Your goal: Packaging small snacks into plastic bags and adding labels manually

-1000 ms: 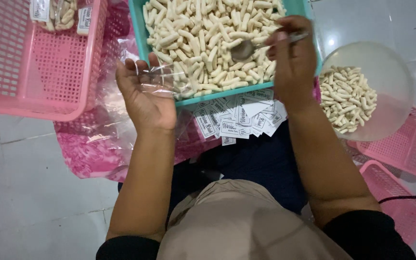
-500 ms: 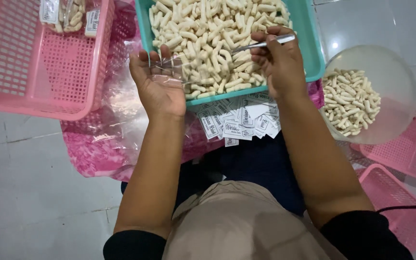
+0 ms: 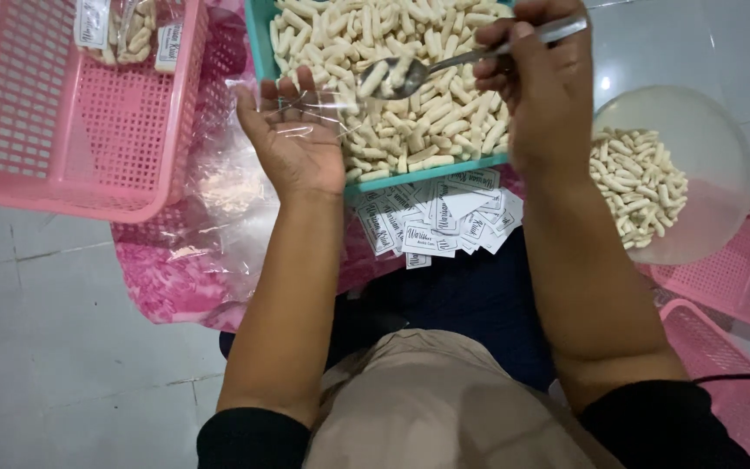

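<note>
Metal spoon (image 3: 410,76) in right hand (image 3: 538,95), handle end cut off, clear bag (image 3: 319,113) barely visible in left hand (image 3: 292,143)

The snack sticks (image 3: 410,95) are pale cream, heaped in a teal tray (image 3: 261,43). The spoon (image 3: 444,68) is silver metal. The plastic bag (image 3: 323,117) is clear and glossy. The large basket (image 3: 71,113) is pink with a fine lattice of holes. The paper labels (image 3: 436,227) are white with dark lettering. The bowl (image 3: 696,130) is translucent, milky white. The crumpled sheet (image 3: 167,269) is pink, mottled with white. The floor tiles (image 3: 54,347) are light grey.
</note>
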